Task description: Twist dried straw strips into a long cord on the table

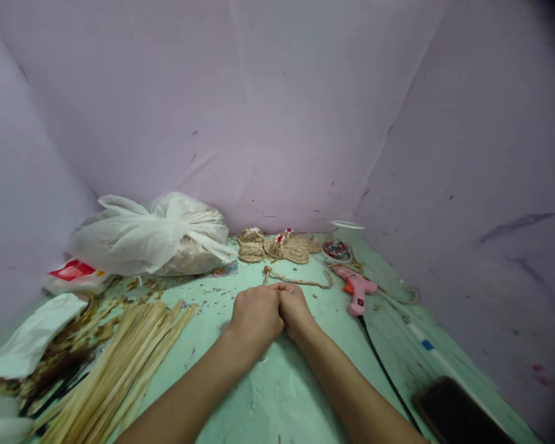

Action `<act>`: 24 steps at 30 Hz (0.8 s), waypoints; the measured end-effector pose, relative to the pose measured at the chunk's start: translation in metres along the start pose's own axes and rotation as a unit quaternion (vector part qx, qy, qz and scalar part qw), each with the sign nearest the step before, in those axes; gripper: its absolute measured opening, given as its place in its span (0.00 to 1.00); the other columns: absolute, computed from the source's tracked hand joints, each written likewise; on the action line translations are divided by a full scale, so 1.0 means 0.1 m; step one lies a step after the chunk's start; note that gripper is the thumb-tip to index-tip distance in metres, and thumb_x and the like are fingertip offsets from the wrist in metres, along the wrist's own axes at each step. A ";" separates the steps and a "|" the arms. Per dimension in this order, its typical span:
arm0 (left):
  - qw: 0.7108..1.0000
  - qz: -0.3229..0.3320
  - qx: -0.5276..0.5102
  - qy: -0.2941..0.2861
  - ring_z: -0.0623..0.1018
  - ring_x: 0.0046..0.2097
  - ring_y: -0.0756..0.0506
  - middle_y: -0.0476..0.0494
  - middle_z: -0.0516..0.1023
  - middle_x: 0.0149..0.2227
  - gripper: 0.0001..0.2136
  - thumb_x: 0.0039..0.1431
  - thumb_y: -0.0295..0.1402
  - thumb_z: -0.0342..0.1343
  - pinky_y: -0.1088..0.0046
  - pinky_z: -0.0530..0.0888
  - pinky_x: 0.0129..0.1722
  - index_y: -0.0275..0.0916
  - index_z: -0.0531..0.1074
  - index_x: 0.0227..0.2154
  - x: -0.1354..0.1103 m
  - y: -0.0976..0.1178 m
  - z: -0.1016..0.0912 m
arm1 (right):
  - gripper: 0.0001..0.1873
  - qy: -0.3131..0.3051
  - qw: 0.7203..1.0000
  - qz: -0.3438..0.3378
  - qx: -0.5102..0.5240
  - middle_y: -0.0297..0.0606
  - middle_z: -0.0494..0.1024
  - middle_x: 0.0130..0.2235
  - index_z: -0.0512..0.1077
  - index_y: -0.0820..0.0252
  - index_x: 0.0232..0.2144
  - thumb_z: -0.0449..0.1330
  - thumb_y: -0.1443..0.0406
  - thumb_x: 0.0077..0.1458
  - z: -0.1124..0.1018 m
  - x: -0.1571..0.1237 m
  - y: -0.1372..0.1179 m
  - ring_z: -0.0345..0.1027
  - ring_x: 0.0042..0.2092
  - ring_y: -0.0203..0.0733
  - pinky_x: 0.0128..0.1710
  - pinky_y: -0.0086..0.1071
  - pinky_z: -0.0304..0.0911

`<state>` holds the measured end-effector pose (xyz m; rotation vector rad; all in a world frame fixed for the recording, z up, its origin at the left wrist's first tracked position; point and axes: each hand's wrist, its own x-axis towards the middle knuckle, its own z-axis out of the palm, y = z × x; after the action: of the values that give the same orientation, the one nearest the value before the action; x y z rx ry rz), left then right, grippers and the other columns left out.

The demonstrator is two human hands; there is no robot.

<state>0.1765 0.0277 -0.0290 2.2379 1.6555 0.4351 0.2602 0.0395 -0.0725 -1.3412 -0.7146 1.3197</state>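
My left hand (258, 313) and my right hand (296, 308) meet knuckle to knuckle above the middle of the green table. Both are closed, with their fingertips mostly hidden from me. A twisted cord of dried plant fibre (300, 282) comes out at the fingers; its knotted part stands up just beyond them, and a length trails right toward a pink glue gun (358, 288). Behind the hands, small woven slipper-shaped pieces (296, 248) lie against the wall, with red and white bits on top. Another woven piece (251, 246) lies left of them.
Flat dried fibre strips (120, 364) lie at front left, near a white cloth or paper (37, 336). A knotted plastic bag (152, 237) fills the back left. At right are a small dish of trinkets (337, 250), the black cable (388, 373) and a dark phone (457, 410).
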 end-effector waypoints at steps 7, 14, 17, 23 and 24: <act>0.962 -0.159 -0.222 -0.013 0.64 0.17 0.52 0.48 0.65 0.14 0.05 0.41 0.29 0.49 0.77 0.57 0.18 0.34 0.67 0.17 0.25 -0.26 -0.19 | 0.05 -0.060 0.996 0.006 -0.066 0.26 0.57 0.09 0.63 0.63 0.13 0.53 0.69 0.35 -0.05 0.05 -0.03 0.42 0.12 0.26 0.13 0.24 0.35; 0.848 -0.204 -0.442 -0.210 0.61 0.14 0.55 0.50 0.63 0.13 0.05 0.42 0.27 0.48 0.80 0.55 0.13 0.32 0.66 0.16 0.34 -0.36 0.04 | 0.07 -0.112 0.989 -0.007 -0.100 0.27 0.60 0.11 0.62 0.62 0.13 0.52 0.68 0.39 -0.09 0.07 -0.03 0.44 0.13 0.26 0.14 0.25 0.37; 0.889 -0.169 -0.380 -0.193 0.55 0.12 0.57 0.54 0.58 0.10 0.06 0.42 0.30 0.50 0.80 0.51 0.12 0.34 0.66 0.15 0.35 -0.41 0.07 | 0.08 -0.154 0.969 -0.030 -0.191 0.25 0.58 0.11 0.64 0.62 0.15 0.52 0.67 0.42 -0.14 0.11 -0.05 0.42 0.14 0.27 0.15 0.25 0.38; 0.954 -0.151 -0.237 -0.109 0.53 0.13 0.55 0.54 0.51 0.07 0.10 0.37 0.25 0.52 0.77 0.47 0.15 0.36 0.58 0.08 0.42 -0.42 0.13 | 0.08 -0.101 0.829 -0.256 -0.487 0.36 0.72 0.22 0.70 0.63 0.22 0.51 0.70 0.43 -0.22 0.08 -0.10 0.61 0.24 0.33 0.24 0.26 0.50; 0.963 -0.140 -0.216 -0.085 0.52 0.14 0.56 0.54 0.50 0.08 0.11 0.36 0.23 0.52 0.77 0.46 0.16 0.36 0.57 0.07 0.44 -0.43 0.16 | 0.08 -0.087 0.793 -0.282 -0.533 0.38 0.73 0.24 0.71 0.62 0.23 0.51 0.70 0.44 -0.21 0.04 -0.11 0.62 0.26 0.35 0.26 0.26 0.50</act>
<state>0.1588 0.0800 -0.0595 1.6523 1.5754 0.4632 0.2841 0.0405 -0.0672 -1.6270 -2.0048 0.4825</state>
